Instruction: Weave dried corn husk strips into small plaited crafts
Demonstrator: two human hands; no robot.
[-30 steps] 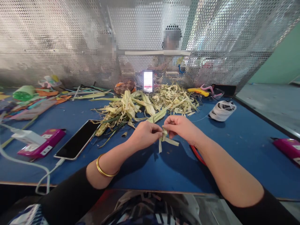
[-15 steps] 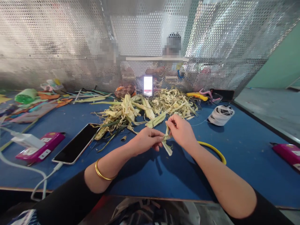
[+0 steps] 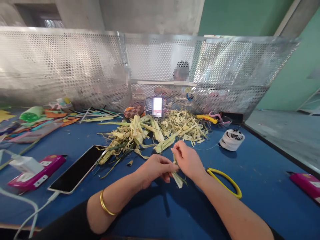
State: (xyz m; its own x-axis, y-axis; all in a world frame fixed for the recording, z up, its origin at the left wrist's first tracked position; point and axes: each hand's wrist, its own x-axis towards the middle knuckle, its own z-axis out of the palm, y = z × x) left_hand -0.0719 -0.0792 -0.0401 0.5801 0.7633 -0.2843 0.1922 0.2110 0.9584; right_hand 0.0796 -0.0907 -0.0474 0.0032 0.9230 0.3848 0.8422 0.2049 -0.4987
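Note:
Between both hands is a pale strip of corn husk [image 3: 178, 181], its loose ends hanging down over the blue table. My left hand [image 3: 158, 167] pinches it from the left with thumb and forefinger. On its upper part my right hand [image 3: 186, 158] is closed, with the fingers partly hidden behind the hand. Just beyond the hands lie a heap of whole corn husks [image 3: 136, 131] and a pile of shredded husk [image 3: 183, 125]. Yellow-handled pliers or scissors [image 3: 233, 183] rest beside my right forearm; their working end is hidden.
A spool of white thread [image 3: 232, 140] stands at the right, its thread trailing left. To the left lie a charging phone [image 3: 77, 170] and a magenta power strip [image 3: 37, 176]. Behind the table runs a perforated metal screen [image 3: 87, 66], with people beyond it. Another magenta strip [image 3: 306, 186] sits far right.
The camera view has tilted up, so everything appears lower. My right hand has turned slightly and now covers more of the husk strip. Both hands keep their hold.

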